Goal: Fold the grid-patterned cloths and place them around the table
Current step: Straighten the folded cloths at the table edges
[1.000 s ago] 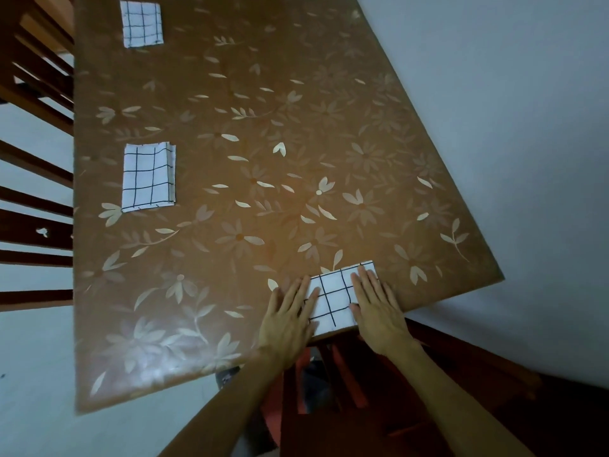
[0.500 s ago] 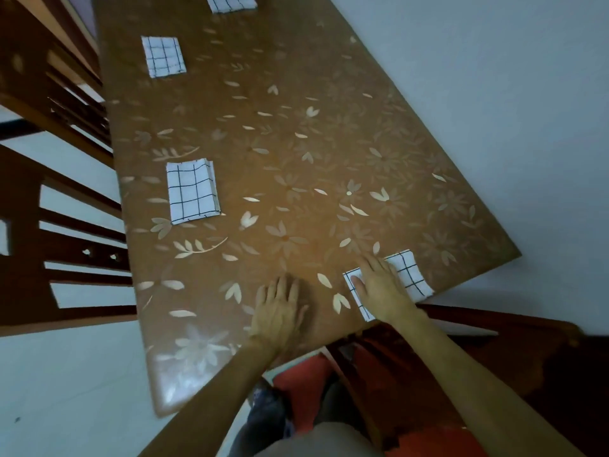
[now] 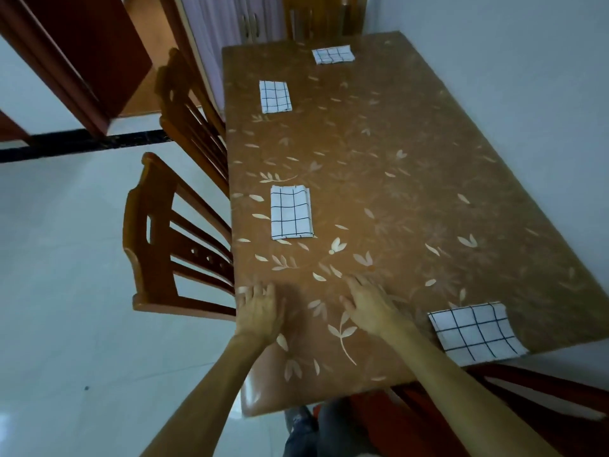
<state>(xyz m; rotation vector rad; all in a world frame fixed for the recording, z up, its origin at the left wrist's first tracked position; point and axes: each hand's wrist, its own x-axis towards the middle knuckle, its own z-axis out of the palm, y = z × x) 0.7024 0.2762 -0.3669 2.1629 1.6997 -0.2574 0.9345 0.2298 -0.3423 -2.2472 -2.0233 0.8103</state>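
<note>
Several folded white cloths with black grid lines lie on the brown floral table. One cloth sits at the near right edge, slightly overhanging it. Another cloth lies mid-left, a third cloth farther along the left side, and one more cloth at the far end. My left hand rests flat at the table's near left edge. My right hand lies flat on the tabletop, left of the nearest cloth and apart from it. Neither hand holds anything.
Two wooden chairs stand tucked along the table's left side, and another chair at the far end. A wall runs close along the right side. A red-brown chair sits below the near edge.
Both hands have left the nearest cloth and slid left onto bare tabletop. The view has swung up and left, showing more of the table and chairs.
</note>
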